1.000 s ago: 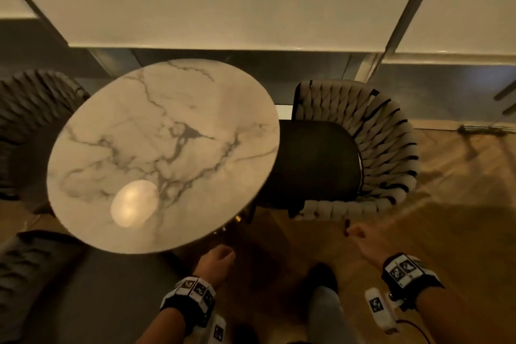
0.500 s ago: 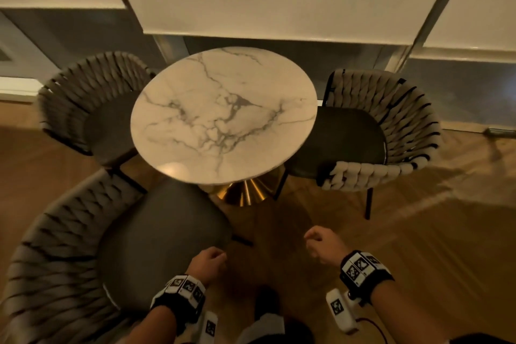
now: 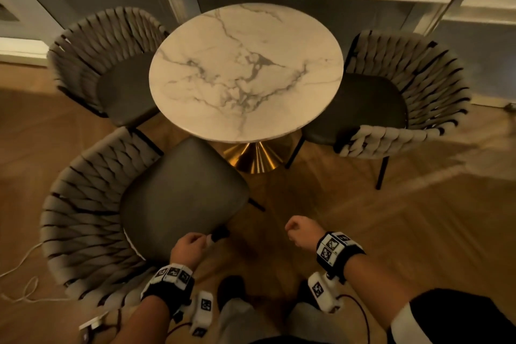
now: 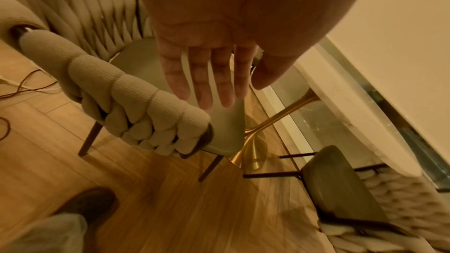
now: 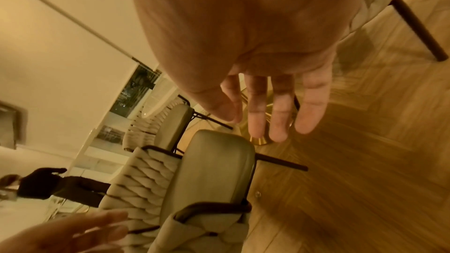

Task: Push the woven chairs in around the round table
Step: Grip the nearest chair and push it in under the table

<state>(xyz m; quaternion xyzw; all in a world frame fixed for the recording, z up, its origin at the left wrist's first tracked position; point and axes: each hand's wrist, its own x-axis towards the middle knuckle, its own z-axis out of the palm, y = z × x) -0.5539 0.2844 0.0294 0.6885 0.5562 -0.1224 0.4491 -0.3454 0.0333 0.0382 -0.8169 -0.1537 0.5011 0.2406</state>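
Around the round table [image 3: 245, 70]: three woven chairs [image 3: 92, 204] | both hands [image 3: 187, 246] loosely open, holding nothing

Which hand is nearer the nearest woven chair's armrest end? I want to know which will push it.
Left. The left hand hovers right beside the armrest end; the right hand hangs farther off, over bare floor.

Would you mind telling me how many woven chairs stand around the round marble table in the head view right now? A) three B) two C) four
A: three show, one far left, one on the right and one nearest the person, around the round table; both hands are empty.
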